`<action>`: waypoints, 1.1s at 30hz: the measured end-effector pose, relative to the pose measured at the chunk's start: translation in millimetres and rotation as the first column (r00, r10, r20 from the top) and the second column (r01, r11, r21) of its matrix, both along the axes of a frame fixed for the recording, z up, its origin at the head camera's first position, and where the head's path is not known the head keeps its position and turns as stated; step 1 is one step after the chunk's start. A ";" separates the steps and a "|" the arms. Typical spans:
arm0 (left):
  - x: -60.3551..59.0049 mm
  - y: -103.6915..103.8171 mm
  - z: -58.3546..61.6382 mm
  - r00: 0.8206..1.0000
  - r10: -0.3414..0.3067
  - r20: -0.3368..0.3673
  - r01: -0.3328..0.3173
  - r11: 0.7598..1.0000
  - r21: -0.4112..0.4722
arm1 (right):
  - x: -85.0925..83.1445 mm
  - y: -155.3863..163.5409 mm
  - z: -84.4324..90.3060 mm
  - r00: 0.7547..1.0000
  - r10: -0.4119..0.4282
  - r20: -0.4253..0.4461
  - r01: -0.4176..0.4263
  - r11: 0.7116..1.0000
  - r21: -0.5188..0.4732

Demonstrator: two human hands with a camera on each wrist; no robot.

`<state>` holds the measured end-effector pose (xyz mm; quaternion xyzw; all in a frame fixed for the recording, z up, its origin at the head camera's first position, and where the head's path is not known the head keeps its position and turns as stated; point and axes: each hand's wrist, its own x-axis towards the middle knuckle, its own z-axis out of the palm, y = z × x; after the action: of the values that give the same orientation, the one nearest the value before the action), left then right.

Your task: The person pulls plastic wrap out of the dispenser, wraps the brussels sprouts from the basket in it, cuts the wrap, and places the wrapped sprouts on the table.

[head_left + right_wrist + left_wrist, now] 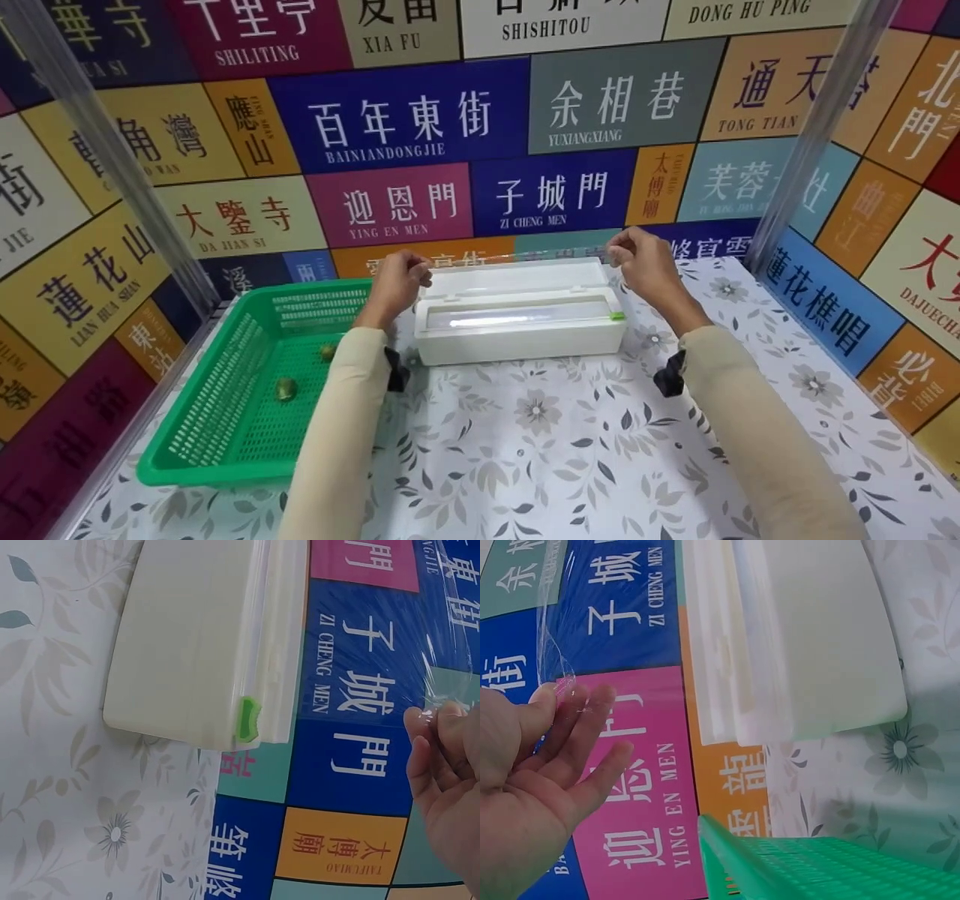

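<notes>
A white cling film box lies lengthwise on the table, its lid raised at the back and the roll showing through the opening. At its right end sits a green slide cutter. A sheet of clear cling film stretches between both hands, above and behind the box. My left hand pinches one corner of the film between thumb and fingertips, past the box's left end. My right hand pinches the opposite corner past the right end, its other fingers curled.
To the left, a green plastic basket stands close to the box, under my left forearm. Inside it lie a small round greenish-brown item and another like it. A flowered tablecloth covers the table; a sign-printed wall rises behind.
</notes>
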<state>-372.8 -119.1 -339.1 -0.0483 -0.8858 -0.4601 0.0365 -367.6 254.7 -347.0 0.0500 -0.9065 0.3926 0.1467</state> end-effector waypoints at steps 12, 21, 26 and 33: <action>3.3 1.1 16.0 1.000 0.011 -0.024 -0.011 1.000 0.007 | 3.5 2.0 13.8 0.999 -0.031 0.012 0.031 0.999 -0.019; 4.5 2.8 31.5 0.998 0.010 -0.055 -0.012 0.999 -0.041 | 2.8 3.9 21.9 1.000 -0.024 0.005 0.024 0.999 -0.021; 6.9 3.1 39.1 0.995 -0.001 -0.104 -0.005 0.998 -0.060 | 4.3 5.8 25.8 1.000 -0.014 -0.005 0.014 0.999 -0.048; 8.2 4.1 47.1 0.985 -0.018 -0.171 0.002 0.996 -0.090 | 4.2 6.7 30.9 0.999 -0.007 -0.047 0.004 0.998 -0.060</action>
<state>-364.7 -115.0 -292.0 -0.0938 -0.8989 -0.4142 0.1080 -363.4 261.3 -316.1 0.0524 -0.8909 0.4178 0.1705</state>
